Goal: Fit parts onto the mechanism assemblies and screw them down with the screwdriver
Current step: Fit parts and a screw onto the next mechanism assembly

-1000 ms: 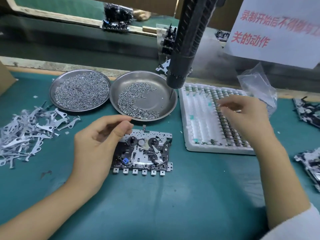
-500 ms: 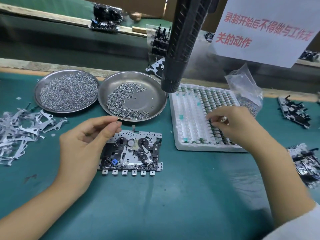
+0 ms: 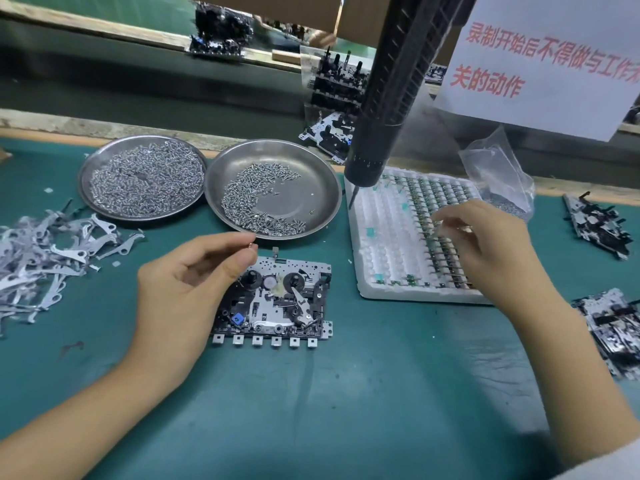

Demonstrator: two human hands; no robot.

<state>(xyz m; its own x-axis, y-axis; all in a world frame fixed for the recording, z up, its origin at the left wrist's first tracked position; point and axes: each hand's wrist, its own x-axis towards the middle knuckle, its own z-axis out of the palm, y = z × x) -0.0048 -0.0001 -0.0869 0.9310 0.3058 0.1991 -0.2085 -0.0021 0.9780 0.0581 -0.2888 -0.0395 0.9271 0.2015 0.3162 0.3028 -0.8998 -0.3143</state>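
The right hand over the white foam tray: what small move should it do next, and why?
Probably lift the pinched part and carry it to the mechanism assembly. The right hand is over the foam tray, fingers closed at a row of parts, while the left hand rests at the assembly and the screwdriver hangs unused.

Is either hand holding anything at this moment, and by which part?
The left hand pinches something tiny at its fingertips; what it is cannot be told. The right hand is over the foam tray, fingers curled; whether it holds a part cannot be told.
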